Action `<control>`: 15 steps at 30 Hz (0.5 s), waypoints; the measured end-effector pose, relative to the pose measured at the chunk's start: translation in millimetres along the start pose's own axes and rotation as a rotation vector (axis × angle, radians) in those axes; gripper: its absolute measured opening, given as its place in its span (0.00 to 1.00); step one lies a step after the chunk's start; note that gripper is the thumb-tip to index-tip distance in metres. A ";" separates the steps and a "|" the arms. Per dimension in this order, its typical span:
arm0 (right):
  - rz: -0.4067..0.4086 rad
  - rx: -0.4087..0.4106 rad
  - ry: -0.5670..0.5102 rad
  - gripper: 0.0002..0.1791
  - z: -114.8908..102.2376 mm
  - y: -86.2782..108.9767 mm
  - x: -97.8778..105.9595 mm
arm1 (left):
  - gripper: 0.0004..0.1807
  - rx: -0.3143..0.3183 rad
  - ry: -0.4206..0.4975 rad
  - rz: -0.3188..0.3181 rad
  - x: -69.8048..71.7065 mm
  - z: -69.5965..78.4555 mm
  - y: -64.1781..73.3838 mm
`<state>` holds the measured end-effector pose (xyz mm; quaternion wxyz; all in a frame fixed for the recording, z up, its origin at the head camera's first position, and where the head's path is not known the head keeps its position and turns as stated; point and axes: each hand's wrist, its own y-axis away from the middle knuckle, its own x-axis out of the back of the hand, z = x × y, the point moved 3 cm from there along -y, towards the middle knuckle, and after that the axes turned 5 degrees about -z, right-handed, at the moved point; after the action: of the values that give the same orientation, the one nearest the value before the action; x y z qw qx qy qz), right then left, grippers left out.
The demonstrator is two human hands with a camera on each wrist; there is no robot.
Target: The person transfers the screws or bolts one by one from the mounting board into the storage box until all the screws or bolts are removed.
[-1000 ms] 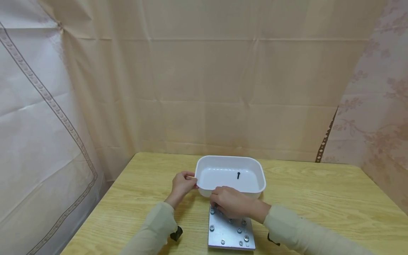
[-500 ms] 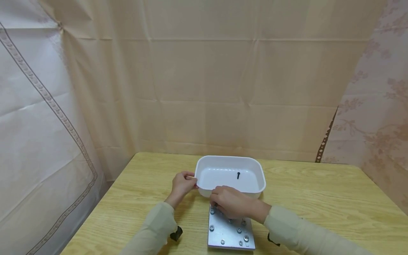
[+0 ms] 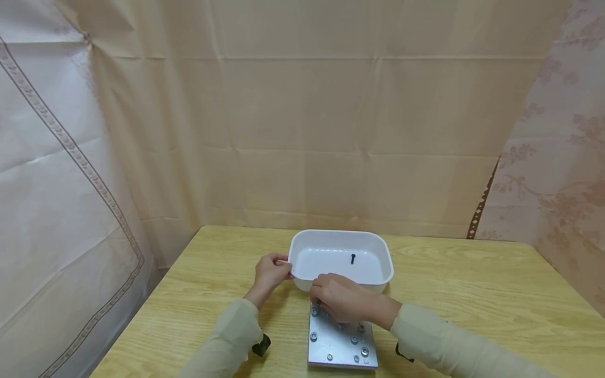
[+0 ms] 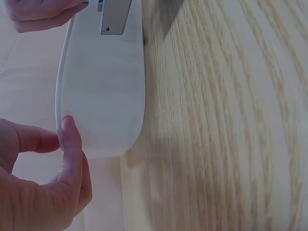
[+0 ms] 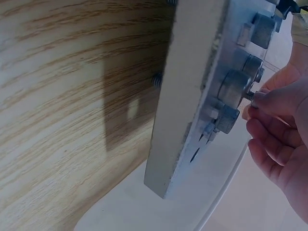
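My left hand (image 3: 271,274) pinches the left rim of a white plastic tub (image 4: 103,91), thumb and finger on either side of its edge. A single black bolt (image 3: 353,259) lies inside the tub. In front of the tub is a thick metal plate (image 3: 337,347) studded with socket-head screws of several sizes. Over the plate's far end, my right hand (image 3: 341,298) pinches a small screw (image 5: 249,96) between thumb and finger. A short stretch of its thread shows beside a larger screw head (image 5: 234,86); its head is mostly covered by the fingertips.
Threaded ends (image 5: 157,80) stick out beneath the plate, which sits raised above the wooden table (image 3: 454,294). A beige cloth (image 3: 293,115) hangs behind the table's far edge. Patterned cloths hang at the left and right sides.
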<state>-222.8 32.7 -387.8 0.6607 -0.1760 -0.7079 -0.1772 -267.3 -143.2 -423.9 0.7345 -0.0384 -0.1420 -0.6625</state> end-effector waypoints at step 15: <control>0.018 -0.006 0.006 0.08 1.2 2.4 1.9 | 0.15 -0.011 -0.004 -0.002 -0.4 1.5 1.4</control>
<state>-222.9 35.4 -385.9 0.6638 -0.1839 -0.7038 -0.1738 -266.2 -142.3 -422.4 0.7334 -0.0438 -0.1398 -0.6638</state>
